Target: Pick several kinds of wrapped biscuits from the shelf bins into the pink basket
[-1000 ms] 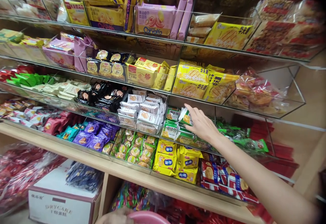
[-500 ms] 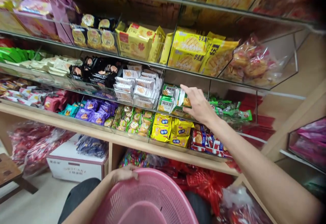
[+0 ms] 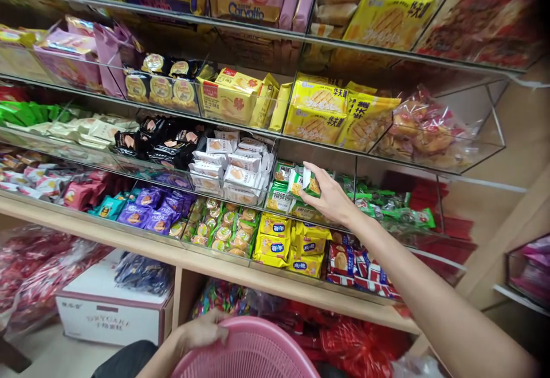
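My right hand reaches into a clear shelf compartment, its thumb and fingers closed on a green-and-white snack packet. More packets of the same kind lie stacked just left of it. Low in the view my left hand grips the rim of a pink plastic basket, thumb over the edge. The part of the basket in view shows slotted walls; its bottom is cut off by the frame.
White-wrapped snacks sit left of the green packets, yellow packets below. Glass shelf edges run above the right hand. Under the wooden ledge stand a white carton and red bags.
The view has tilted up, so the shelves sit lower in it. My right hand has drawn the green-and-white packet slightly away from the stack. My left hand stays on the basket rim.
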`<state>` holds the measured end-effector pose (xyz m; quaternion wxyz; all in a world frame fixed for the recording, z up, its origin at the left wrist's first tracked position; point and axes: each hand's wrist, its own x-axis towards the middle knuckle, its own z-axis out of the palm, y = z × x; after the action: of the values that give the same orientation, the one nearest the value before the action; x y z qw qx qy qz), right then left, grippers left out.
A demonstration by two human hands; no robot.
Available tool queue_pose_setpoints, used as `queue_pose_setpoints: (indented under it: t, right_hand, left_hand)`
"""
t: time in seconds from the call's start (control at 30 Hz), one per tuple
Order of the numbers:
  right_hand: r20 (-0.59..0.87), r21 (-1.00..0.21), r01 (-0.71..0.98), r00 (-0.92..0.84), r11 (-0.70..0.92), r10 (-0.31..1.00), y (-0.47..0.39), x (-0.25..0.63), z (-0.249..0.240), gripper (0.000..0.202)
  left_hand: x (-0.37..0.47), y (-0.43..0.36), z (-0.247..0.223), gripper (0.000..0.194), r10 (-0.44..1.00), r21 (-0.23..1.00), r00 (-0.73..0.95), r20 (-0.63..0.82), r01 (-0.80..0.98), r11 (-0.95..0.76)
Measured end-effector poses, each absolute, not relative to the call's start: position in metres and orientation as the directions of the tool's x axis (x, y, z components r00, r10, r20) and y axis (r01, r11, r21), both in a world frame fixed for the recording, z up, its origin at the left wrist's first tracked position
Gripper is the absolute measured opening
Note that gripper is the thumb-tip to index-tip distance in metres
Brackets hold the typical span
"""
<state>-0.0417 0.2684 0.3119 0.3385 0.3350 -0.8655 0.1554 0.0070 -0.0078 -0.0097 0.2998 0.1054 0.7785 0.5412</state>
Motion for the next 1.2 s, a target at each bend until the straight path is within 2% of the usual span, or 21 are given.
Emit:
queue_pose_setpoints:
  t: [0.1,0.27,0.47,0.6,0.73,0.8,0.87,0.97,1.03,1.1,1.2]
  right_hand:
    - [0.690,-0.042,-0.683,-0.548,0.729,-0.473,0.270,-0.042,0.312,0.067]
    - [0.703,-0.005,-0.686,-0.520,0.727,-0.486,0.267,-0.037,0.315,0.069]
    - [0.778,0.104,-0.622,-0.435,0.776,-0.453,0.263,-0.028,0.321,0.065]
    - [0.809,0.129,-0.590,-0.402,0.797,-0.429,0.265,-0.006,0.324,0.069]
    - [0.792,0.111,-0.598,-0.429,0.794,-0.434,0.262,0.037,0.297,0.072]
    - [0.762,0.063,-0.640,-0.464,0.766,-0.451,0.256,0.064,0.264,0.074]
    - [0.688,-0.042,-0.693,-0.542,0.720,-0.482,0.250,0.091,0.219,0.074]
    - [0.482,-0.244,-0.734,-0.659,0.634,-0.577,0.241,0.127,0.146,0.077]
    - [0.312,-0.361,-0.697,-0.716,0.619,-0.624,0.237,0.145,0.106,0.079]
    - [0.186,-0.450,-0.624,-0.765,0.639,-0.617,0.236,0.159,0.079,0.080]
    - [0.070,-0.525,-0.524,-0.812,0.671,-0.579,0.235,0.175,0.060,0.079]
  left_hand:
    - [0.010,-0.007,-0.004,0.032,0.430,0.909,-0.838,-0.334,-0.165,0.384]
    - [0.011,-0.005,-0.002,0.033,0.442,0.908,-0.826,-0.349,-0.182,0.377]
    - [0.012,-0.005,0.004,0.033,0.439,0.897,-0.818,-0.371,-0.193,0.398]
    - [0.017,-0.005,0.011,0.033,0.413,0.885,-0.821,-0.394,-0.216,0.413]
    - [0.019,-0.005,0.014,0.031,0.419,0.877,-0.804,-0.421,-0.242,0.415]
    - [0.019,-0.006,0.015,0.028,0.428,0.878,-0.799,-0.423,-0.243,0.413]
    - [0.020,-0.006,0.017,0.028,0.437,0.879,-0.794,-0.423,-0.241,0.413]
    - [0.023,-0.007,0.019,0.030,0.446,0.881,-0.790,-0.421,-0.238,0.410]
    - [0.024,-0.007,0.020,0.029,0.452,0.883,-0.788,-0.417,-0.234,0.407]
    - [0.026,-0.008,0.021,0.028,0.456,0.884,-0.788,-0.414,-0.229,0.407]
    - [0.027,-0.008,0.022,0.028,0.455,0.881,-0.787,-0.417,-0.228,0.414]
